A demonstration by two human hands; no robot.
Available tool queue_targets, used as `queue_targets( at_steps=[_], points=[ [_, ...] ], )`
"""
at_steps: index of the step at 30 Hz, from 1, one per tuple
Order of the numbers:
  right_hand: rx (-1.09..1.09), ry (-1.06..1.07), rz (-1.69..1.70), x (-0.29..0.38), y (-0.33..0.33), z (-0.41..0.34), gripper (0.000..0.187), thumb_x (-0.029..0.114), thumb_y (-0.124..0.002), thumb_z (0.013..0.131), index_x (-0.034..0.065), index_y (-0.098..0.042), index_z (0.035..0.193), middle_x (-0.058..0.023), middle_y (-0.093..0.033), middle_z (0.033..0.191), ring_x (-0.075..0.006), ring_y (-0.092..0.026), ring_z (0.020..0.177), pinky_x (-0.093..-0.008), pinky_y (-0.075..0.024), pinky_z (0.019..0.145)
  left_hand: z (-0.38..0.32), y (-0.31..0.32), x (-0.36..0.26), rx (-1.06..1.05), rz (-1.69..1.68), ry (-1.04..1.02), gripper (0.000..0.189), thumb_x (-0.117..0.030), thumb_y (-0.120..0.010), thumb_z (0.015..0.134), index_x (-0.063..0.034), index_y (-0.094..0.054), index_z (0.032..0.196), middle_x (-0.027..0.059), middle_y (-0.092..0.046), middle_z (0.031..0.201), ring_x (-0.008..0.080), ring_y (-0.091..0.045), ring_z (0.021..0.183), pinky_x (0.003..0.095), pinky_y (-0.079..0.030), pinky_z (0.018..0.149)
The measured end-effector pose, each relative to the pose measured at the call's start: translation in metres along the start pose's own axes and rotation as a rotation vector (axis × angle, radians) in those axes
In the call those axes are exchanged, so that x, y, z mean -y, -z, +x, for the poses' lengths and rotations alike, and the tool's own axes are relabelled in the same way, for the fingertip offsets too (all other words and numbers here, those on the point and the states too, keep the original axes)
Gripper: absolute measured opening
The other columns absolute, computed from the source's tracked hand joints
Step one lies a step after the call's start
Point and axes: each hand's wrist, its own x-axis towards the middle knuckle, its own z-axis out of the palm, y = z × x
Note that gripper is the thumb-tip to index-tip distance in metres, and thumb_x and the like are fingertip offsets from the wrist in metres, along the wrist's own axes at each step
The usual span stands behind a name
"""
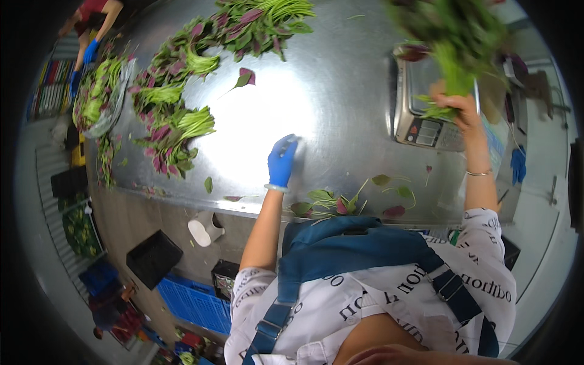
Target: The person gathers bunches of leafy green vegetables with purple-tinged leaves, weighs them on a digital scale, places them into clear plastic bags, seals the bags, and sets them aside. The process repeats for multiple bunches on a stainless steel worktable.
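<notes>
My bare right hand [461, 109] grips a bunch of red-and-green amaranth [456, 68] by its pale green stems. The leaves are blurred and point away from me, above the digital weighing scale [417, 89]. Whether the bunch touches the scale's pan I cannot tell. My left hand [282, 162], in a blue glove, is over the steel table [337, 114] with its fingers loosely curled and nothing visible in them. Left of it lies an amaranth bunch [182, 132], with more bunches [255, 27] further back. A single leaf [244, 78] rests between them.
Loose leaves [337, 203] lie along the near table edge. A clear plastic bag of amaranth [102, 96] stands at the far left, beside another person's blue-gloved hand [91, 51]. A blue glove [518, 164] is at right. Black crate [154, 259] and white stool [205, 229] are on the floor.
</notes>
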Motion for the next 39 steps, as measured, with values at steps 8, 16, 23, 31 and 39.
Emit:
queue_targets(
  at_steps=[8,16,23,31,39],
  points=[
    [-0.089,-0.525,-0.348,-0.113,0.181,0.035,0.019,0.017,-0.067,0.081,0.0033,-0.064,0.094,-0.0032,-0.062,0.078,-0.0125,-0.057,0.067,-0.026,-0.0446,0.063,0.039,0.009,0.043,-0.106,0.591,-0.307,0.047,-0.016,-0.074,0.079,-0.001,-0.059,0.121,0.0177,-0.06,0.121,0.0313,-0.056,0.112,0.0376,-0.045,0.096],
    [-0.16,-0.17,-1.544,-0.048,0.133,0.021,0.037,0.029,-0.073,0.081,-0.0005,-0.066,0.102,-0.01,-0.069,0.082,-0.0174,-0.066,0.076,-0.0327,-0.0517,0.068,0.075,0.121,0.072,-0.881,-0.534,-0.013,0.034,-0.017,-0.062,0.089,-0.0004,-0.058,0.118,0.0068,-0.061,0.102,0.0184,-0.054,0.096,0.0337,-0.044,0.086],
    [0.182,0.104,-0.819,-0.009,-0.192,0.075,0.037,0.018,-0.066,0.088,0.0023,-0.059,0.121,-0.0127,-0.063,0.119,-0.0221,-0.059,0.112,-0.0327,-0.0427,0.099,0.143,0.209,0.069,-1.004,-0.808,0.001,0.024,-0.023,-0.056,0.094,-0.004,-0.061,0.108,0.0073,-0.066,0.101,0.0192,-0.061,0.091,0.0341,-0.046,0.085],
    [0.287,0.767,-1.031,-0.065,-0.513,0.264,0.079,0.039,-0.079,0.074,-0.0068,-0.046,0.128,-0.0234,-0.053,0.127,-0.0382,-0.048,0.119,-0.0455,-0.0386,0.102,0.092,0.176,0.07,-0.927,0.579,-0.215,0.016,-0.016,-0.063,0.087,-0.0019,-0.059,0.093,0.0168,-0.057,0.096,0.0333,-0.051,0.092,0.0439,-0.038,0.084],
    [0.187,0.633,-1.304,-0.129,-0.624,0.369,0.036,0.031,-0.075,0.063,0.0006,-0.065,0.079,-0.0185,-0.065,0.082,-0.0329,-0.062,0.087,-0.043,-0.0465,0.084,0.099,0.177,0.082,-0.888,0.691,-0.133,0.026,-0.02,-0.072,0.081,-0.0046,-0.06,0.098,0.0154,-0.058,0.103,0.0342,-0.051,0.1,0.0453,-0.038,0.087]
  ],
)
